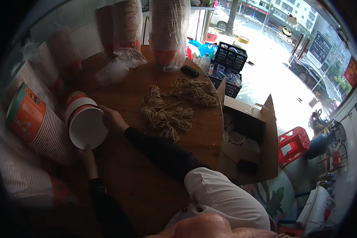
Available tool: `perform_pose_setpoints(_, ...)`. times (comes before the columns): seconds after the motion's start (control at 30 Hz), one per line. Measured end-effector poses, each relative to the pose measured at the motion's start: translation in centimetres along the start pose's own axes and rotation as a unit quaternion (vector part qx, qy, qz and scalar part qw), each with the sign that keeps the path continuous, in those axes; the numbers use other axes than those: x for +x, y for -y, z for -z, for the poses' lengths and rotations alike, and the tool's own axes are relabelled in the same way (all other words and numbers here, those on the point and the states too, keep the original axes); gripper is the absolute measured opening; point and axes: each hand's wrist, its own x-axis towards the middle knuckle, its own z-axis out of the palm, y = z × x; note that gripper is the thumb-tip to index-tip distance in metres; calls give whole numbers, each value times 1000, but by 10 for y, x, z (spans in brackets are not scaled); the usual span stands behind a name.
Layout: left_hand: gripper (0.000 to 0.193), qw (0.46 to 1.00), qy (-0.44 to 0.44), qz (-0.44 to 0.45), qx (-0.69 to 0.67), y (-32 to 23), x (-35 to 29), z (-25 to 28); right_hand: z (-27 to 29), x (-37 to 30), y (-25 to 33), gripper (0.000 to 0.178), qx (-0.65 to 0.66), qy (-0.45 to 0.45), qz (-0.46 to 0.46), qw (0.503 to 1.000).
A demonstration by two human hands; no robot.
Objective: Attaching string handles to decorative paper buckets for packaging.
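Short cup stack [88, 126]: a few nested paper cups lie tilted between your two hands, on the left of the round tabletop [146, 202], white mouth facing you; that tilt probably gives you access to the rims.
Right hand [114, 120]: your fingers are bent against the upper right rim, nearly closed on it, likely steadying the front cup; your thumb's position you cannot tell from here.
Left hand [88, 158]: your thumb lies at the lower rim, seemingly as a support from below; the other fingers are mostly hidden, so their spread cannot be told.
Orange cup stack [39, 119]: a longer nested row leans just beside your short one, perhaps nested to save room.
Tall wrapped stack [168, 31]: stands upright at the far edge, its clear sleeve probably holding the column together.
Noodle bundles [162, 113]: dry, tangled strands spread right of your cups, apart from them.
Cardboard box [269, 146]: open beside the tabletop's right edge, within apparent reach.
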Motion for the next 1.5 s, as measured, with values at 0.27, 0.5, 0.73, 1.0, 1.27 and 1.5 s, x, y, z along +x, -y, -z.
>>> perform_pose_setpoints(0.27,50,963,59,75,-250,-3,-14,-7,30,-8,16,55,49,68,-85,993)
perform_pose_setpoints(0.5,53,984,30,20,-174,29,-34,7,73,-55,67,45,172,102,-87,976)
perform_pose_setpoints(0.73,56,968,9,97,-233,-68,-129,22,131,-87,52,29,119,4,-122,985)
perform_pose_setpoints(1.0,52,978,31,135,-159,-85,-168,21,221,-83,33,18,8,-43,-236,971)
perform_pose_setpoints(1.27,46,993,27,53,-104,-64,-158,29,189,-100,49,21,-226,220,-25,949)
perform_pose_setpoints(1.5,59,973,34,109,-201,-61,-157,35,137,-98,60,19,-229,216,16,949)
